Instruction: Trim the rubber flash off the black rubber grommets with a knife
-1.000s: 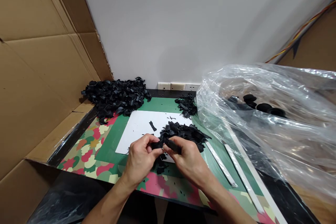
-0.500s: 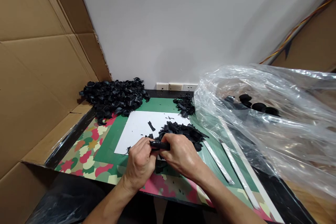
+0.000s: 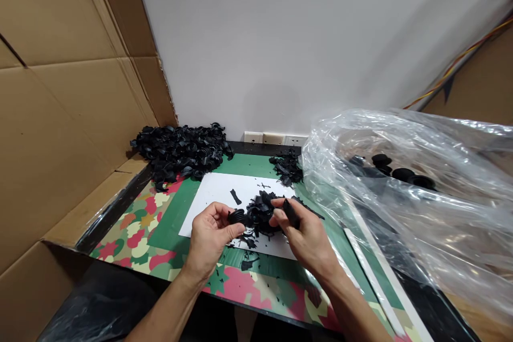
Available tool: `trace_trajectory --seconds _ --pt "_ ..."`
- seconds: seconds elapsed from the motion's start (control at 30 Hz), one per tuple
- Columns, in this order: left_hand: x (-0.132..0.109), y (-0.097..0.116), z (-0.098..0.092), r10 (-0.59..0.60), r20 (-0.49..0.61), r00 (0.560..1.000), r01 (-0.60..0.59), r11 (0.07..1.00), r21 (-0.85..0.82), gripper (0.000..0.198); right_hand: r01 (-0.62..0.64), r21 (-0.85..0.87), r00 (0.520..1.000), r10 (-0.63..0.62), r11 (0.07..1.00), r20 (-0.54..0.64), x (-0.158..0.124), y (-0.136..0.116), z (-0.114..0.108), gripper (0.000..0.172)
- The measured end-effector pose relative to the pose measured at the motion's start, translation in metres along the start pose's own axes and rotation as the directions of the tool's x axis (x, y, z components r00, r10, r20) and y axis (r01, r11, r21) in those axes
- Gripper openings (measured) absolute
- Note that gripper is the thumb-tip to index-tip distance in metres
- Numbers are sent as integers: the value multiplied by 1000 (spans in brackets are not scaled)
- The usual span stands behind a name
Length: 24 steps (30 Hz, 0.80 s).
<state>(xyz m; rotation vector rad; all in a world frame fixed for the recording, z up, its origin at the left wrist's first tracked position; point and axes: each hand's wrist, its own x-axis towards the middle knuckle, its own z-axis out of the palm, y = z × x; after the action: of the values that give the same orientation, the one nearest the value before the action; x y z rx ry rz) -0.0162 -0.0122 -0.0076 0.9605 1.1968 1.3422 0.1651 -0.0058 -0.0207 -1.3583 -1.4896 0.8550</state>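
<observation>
Left hand [image 3: 210,232]: I saw its grip pinched on a ribbed rubber piece [image 3: 237,216], thumb and fingertips closed round it, palm turned inward.
Ribbed rubber piece: small and black, held just above the table, a little in from the near edge and about midway along it, just beside the loose heap.
Right hand [image 3: 308,234]: its grip was closed on a black tool [image 3: 290,212], a slim dark stick lying slantwise between thumb and forefinger. I could not make out its tip.
Gap between the hands: they were apart, and as far as I could tell the tool was not touching the piece.
Loose heap [image 3: 262,212]: black rubber bits lay between the two hands on a white sheet [image 3: 218,195], with crumbs scattered around.
White sheet: it lay flat on a green mat [image 3: 172,214], which sat on a camouflage cover [image 3: 132,235] running to the near edge of the table.
Big pile [image 3: 180,149]: many more black ribbed pieces sat at the far left corner.
Small pile [image 3: 286,166]: it lay by the far edge, below the wall sockets [image 3: 274,139].
Plastic bag [image 3: 420,208]: clear and crumpled, it filled the right side, with black round caps [image 3: 395,171] inside.
White strips [image 3: 363,251]: they lay along the right edge beside the bag.
Cardboard [image 3: 60,117]: it stood along the left edge.
</observation>
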Motion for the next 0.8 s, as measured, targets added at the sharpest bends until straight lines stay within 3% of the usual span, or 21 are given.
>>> trace_trajectory --seconds 0.13,0.27,0.37,0.5,0.6,0.7,0.8 --pt "4 2 3 -212 75 974 224 948 -227 36 13 183 999 -22 983 49 -6 -4 18 30" --pt "4 6 11 -423 100 901 422 794 -438 16 -21 287 994 -10 958 107 -11 -9 35 31" --pt "1 9 17 -512 113 852 496 716 -492 28 -19 292 998 1 956 59 -11 -10 42 23" --pt "-1 5 18 -508 131 851 508 735 -449 32 -22 230 999 28 973 -19 -8 -7 43 18" --pt "0 -3 15 -443 113 889 448 795 -408 26 -57 158 996 66 986 -52 -7 -6 45 22" --pt "1 -11 12 -362 91 928 369 856 -362 34 -61 134 993 73 989 -88 -7 -6 47 28" --pt "5 -14 7 -249 48 967 253 942 -220 38 -39 137 989 57 990 -135 -5 -3 45 29"
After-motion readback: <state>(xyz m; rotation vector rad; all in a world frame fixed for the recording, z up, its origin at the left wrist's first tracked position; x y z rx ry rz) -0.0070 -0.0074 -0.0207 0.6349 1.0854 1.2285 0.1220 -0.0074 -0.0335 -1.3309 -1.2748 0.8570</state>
